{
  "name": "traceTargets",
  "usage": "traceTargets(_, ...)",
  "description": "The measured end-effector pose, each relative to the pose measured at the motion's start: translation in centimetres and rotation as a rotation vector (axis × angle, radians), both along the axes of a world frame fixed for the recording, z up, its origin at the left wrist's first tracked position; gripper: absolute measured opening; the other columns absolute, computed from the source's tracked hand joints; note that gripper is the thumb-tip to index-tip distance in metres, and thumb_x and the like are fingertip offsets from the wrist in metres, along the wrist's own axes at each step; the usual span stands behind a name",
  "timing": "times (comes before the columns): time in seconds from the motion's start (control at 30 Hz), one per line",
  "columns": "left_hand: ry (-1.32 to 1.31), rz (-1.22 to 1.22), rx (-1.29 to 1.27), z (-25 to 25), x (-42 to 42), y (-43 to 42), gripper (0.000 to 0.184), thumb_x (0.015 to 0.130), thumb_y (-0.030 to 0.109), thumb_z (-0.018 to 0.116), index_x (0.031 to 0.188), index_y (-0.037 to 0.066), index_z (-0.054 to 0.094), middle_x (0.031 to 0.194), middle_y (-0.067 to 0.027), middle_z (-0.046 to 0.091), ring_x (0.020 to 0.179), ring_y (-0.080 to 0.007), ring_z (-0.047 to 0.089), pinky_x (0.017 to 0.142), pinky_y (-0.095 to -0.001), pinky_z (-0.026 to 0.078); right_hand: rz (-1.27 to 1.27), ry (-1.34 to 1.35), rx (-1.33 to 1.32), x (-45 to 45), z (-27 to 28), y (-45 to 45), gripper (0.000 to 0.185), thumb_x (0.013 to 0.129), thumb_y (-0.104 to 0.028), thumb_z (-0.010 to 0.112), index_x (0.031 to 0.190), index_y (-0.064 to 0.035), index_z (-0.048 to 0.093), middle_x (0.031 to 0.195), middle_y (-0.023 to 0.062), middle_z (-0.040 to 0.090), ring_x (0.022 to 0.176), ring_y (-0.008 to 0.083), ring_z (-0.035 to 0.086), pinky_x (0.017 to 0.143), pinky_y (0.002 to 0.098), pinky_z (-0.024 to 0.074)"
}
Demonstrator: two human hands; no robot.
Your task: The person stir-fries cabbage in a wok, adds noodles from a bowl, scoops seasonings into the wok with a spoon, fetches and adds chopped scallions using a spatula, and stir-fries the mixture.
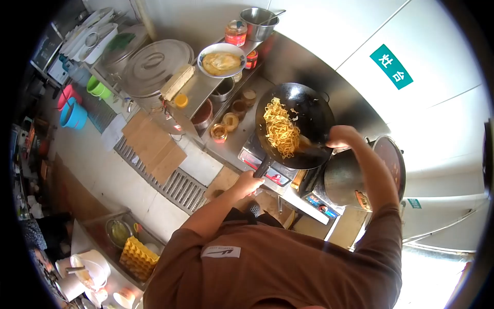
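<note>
A black wok (314, 110) sits over the stove, with yellow-brown noodles (280, 129) heaped on its left side. My left hand (249, 184) is closed around the wok handle (264, 167). At the wok's right rim, my right hand (342, 138) grips a utensil. Its spatula-like end (304, 143) reaches in beside the noodles, partly blurred, and the fingers are partly hidden. Small bits of food lie on the wok's dark bottom.
A large pot (345, 177) stands right of the wok. Several open jars (218, 133), a patterned bowl (222, 60) and a big lidded pot (154, 67) are to the left. Yellow egg trays (139, 259) sit at lower left, near another person's dark clothing (51, 232).
</note>
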State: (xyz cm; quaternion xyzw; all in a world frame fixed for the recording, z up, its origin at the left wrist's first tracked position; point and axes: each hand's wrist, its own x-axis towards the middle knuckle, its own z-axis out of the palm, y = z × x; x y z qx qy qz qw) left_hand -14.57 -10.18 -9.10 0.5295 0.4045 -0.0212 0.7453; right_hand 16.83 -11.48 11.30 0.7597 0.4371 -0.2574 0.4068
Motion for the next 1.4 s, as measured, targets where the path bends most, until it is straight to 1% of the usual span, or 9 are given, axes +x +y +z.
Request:
traceTargets(0.07, 0.011, 0.004, 0.077, 0.5, 0.1, -0.5, 0.025, 0.082, 0.021, 0.063, 0.077, 0.0, 0.05, 0.055, -0.0069, 0.053, 0.039, -0.0152, 0.05, 0.036, -0.0312, 0.038, -0.087, 0.28, 0.492, 1.4, -3.9, -1.3, 0.035, 0.081, -0.035, 0.061, 0.08, 0.0001, 0.065, 0.058, 0.0111, 0.058, 0.046, 0.0215, 0.053, 0.05, 0.0354, 0.0435)
traceTargets(0.13, 0.008, -0.002, 0.164, 1.2, 0.0, -1.3, 0.024, 0.082, 0.02, 0.062, 0.078, 0.0, 0.05, 0.053, -0.0071, 0.052, 0.039, -0.0163, 0.05, 0.038, -0.0324, 0.038, -0.11, 0.301, 0.59, 2.1, -3.6, -3.3, 0.031, 0.078, -0.034, 0.062, 0.078, -0.0036, 0.068, 0.065, 0.014, 0.064, 0.054, 0.0282, 0.06, 0.054, 0.0381, 0.0479)
traceTargets(0.27, 0.012, 0.038, 0.139, 2.4, 0.2, -1.4, 0.025, 0.082, 0.02, 0.062, 0.073, 0.001, 0.049, 0.054, -0.0071, 0.053, 0.039, -0.0157, 0.05, 0.039, -0.0331, 0.038, -0.378, 0.393, 0.077, 2.8, 1.0, -6.3, 0.034, 0.085, -0.034, 0.061, 0.069, -0.0047, 0.064, 0.055, 0.004, 0.054, 0.042, 0.0113, 0.045, 0.036, 0.0275, 0.0331)
traceTargets(0.6, 0.082, -0.041, 0.367, -3.3, 0.6, -2.4, 0.038, 0.08, 0.033, 0.061, 0.084, -0.005, 0.057, 0.077, -0.0251, 0.061, 0.079, -0.0403, 0.061, 0.068, -0.0449, 0.047, -1.092, 0.762, 0.565, -1.1, -2.8, -6.9, 0.026, 0.09, -0.029, 0.056, 0.075, -0.0089, 0.058, 0.055, 0.0005, 0.051, 0.039, 0.0058, 0.038, 0.034, 0.0223, 0.0234)
traceTargets(0.73, 0.122, -0.087, 0.388, -0.3, 0.4, -1.3, 0.038, 0.081, 0.034, 0.06, 0.084, -0.004, 0.056, 0.076, -0.0241, 0.062, 0.075, -0.0385, 0.062, 0.066, -0.0447, 0.047, -0.671, 0.549, 0.135, 1.5, -2.7, -6.4, 0.026, 0.088, -0.032, 0.057, 0.079, -0.0092, 0.064, 0.059, 0.0048, 0.055, 0.042, 0.0125, 0.045, 0.038, 0.0277, 0.0334)
traceTargets(0.9, 0.133, -0.108, 0.369, -0.3, -0.4, -0.5, 0.037, 0.082, 0.034, 0.06, 0.085, -0.003, 0.055, 0.07, -0.0192, 0.062, 0.067, -0.0328, 0.064, 0.062, -0.0424, 0.047, -0.014, 0.078, 0.639, -2.1, -5.2, -3.7, 0.032, 0.084, -0.036, 0.052, 0.086, -0.0084, 0.069, 0.085, 0.0169, 0.066, 0.078, 0.0264, 0.066, 0.068, 0.0391, 0.0511)
traceTargets(1.07, 0.127, -0.095, 0.309, 1.1, -0.5, 0.0, 0.036, 0.081, 0.033, 0.061, 0.084, -0.003, 0.055, 0.064, -0.0159, 0.061, 0.059, -0.0294, 0.063, 0.059, -0.0406, 0.047, 0.034, -0.082, 0.101, 1.5, 0.5, -5.9, 0.033, 0.083, -0.037, 0.054, 0.091, -0.0089, 0.07, 0.093, 0.0174, 0.066, 0.091, 0.0299, 0.064, 0.076, 0.0414, 0.0506)
traceTargets(1.23, 0.144, -0.084, 0.269, 1.4, -0.5, 0.4, 0.034, 0.081, 0.031, 0.061, 0.084, -0.003, 0.055, 0.062, -0.013, 0.06, 0.053, -0.0259, 0.061, 0.054, -0.039, 0.047, 0.05, -0.106, 0.65, 3.3, -7.2, -2.1, 0.019, 0.08, -0.027, 0.06, 0.088, -0.011, 0.068, 0.089, 0.0098, 0.067, 0.088, 0.0286, 0.064, 0.074, 0.0404, 0.0508)
traceTargets(1.4, 0.109, -0.087, 0.232, 1.8, -1.2, 1.7, 0.031, 0.083, 0.028, 0.062, 0.084, -0.001, 0.052, 0.058, -0.0068, 0.053, 0.043, -0.0155, 0.053, 0.042, -0.0319, 0.042, 0.341, -0.21, 0.527, 4.8, -1.0, -3.4, 0.014, 0.082, -0.023, 0.061, 0.093, -0.0156, 0.063, 0.085, 0.0082, 0.063, 0.085, 0.0257, 0.064, 0.07, 0.0384, 0.0505)
